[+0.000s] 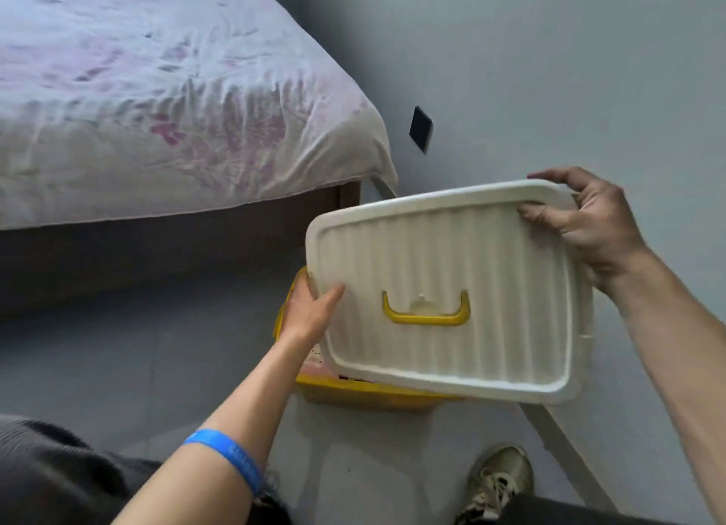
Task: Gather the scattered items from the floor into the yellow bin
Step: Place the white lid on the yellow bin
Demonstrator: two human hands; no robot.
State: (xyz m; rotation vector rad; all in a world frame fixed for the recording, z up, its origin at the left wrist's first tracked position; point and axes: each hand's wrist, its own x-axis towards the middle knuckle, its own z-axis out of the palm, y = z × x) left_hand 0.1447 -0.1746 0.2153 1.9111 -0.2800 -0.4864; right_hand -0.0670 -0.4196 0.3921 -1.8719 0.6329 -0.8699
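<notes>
Both hands on one cream plastic lid (451, 288), ribbed top, rounded corners, raised rim, with one yellow loop handle (426, 312) in the middle. Left hand (310, 312) grips its left edge, thumb on top, fingers curled under. Right hand (585, 218) pinches the far right corner. The lid hangs tilted over the yellow bin (365, 393), which sits on smooth grey floor (118, 347), wall close on the bin's right. Left of the bin, a bed (157, 92) with a wrinkly sheet; one sneaker (499, 481) nearer the camera.

Soft, dim daylight; wide-angle edge distortion
</notes>
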